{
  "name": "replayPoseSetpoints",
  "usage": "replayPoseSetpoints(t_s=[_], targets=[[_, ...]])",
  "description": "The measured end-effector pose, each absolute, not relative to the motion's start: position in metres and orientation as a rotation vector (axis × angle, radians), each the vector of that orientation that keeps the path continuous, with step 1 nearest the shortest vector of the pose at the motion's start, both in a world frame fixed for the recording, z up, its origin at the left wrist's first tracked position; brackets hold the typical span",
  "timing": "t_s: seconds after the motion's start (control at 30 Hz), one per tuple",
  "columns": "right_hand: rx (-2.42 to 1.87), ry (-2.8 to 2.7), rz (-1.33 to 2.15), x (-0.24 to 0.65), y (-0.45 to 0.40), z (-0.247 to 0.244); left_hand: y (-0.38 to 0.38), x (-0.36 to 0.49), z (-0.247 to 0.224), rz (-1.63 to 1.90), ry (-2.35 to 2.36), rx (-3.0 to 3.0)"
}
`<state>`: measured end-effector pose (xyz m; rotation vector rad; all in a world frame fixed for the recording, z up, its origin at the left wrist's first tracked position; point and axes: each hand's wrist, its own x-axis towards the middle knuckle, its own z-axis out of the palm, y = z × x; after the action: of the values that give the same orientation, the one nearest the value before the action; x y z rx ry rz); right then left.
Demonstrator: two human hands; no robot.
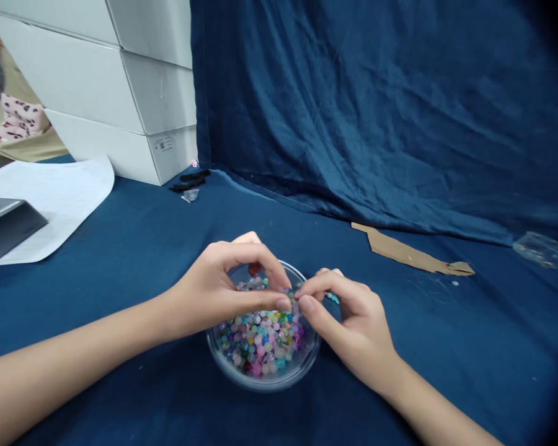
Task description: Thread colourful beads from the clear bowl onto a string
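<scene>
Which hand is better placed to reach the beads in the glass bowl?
Probably the left: the left hand curves over the glass bowl, its fingers just above the beads. The right hand sits farther out, with its fingertips near the rim.

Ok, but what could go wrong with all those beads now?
A bump from the left hand might tip the clear glass bowl, spilling the round beads. The teal beads by the right hand are past the rim, so they could drop and perhaps get lost on the blue cloth.
</scene>
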<state>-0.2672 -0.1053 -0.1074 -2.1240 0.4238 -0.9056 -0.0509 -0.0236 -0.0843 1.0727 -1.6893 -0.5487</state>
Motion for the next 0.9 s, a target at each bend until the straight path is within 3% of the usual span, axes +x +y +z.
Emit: replayPoseSetpoints(t_s=[0.13,0.4,0.57,0.9], targets=[[-2.254,0.421,-0.899,-0.267,-0.106,-0.107,-0.025,-0.051,-0.083,-0.523,-1.715,1.143],[-2.257,0.449,-0.902,-0.266,-0.107,-0.114,-0.022,-0.041,-0.066,-0.128,-2.074,1.59],[-2.303,0.427,-0.919,-0.265,-0.107,-0.115,-0.019,-0.034,-0.062,-0.304,-2.255,1.915],[-2.297,0.459,-0.906,-0.265,-0.108,-0.116,-0.018,-0.03,-0.067,-0.357,-2.27,1.964]])
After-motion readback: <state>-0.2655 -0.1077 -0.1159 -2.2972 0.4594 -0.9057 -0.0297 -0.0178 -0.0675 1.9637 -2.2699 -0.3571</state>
